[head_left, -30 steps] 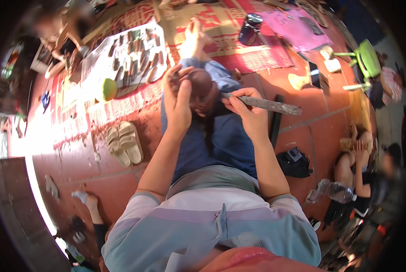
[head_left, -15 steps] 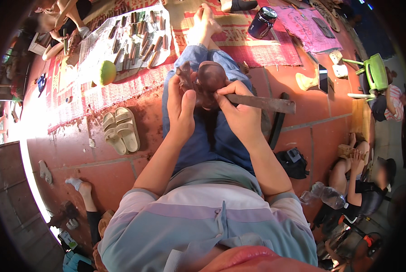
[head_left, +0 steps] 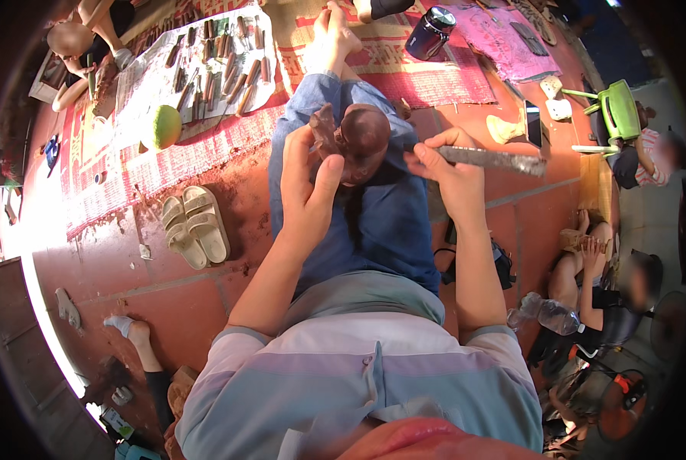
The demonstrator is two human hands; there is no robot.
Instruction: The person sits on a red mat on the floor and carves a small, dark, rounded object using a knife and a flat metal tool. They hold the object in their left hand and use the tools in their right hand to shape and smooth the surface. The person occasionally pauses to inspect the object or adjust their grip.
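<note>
Your left hand clasps the dark carving; your right hand grips a grey bar farther right.

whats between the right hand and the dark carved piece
In the head view, a strip of blue jeans shows between the right hand and the dark carved piece.

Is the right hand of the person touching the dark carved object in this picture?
Apart. The head view shows it: a strip of the blue trousers is visible between the right hand and the dark carved object.
</note>
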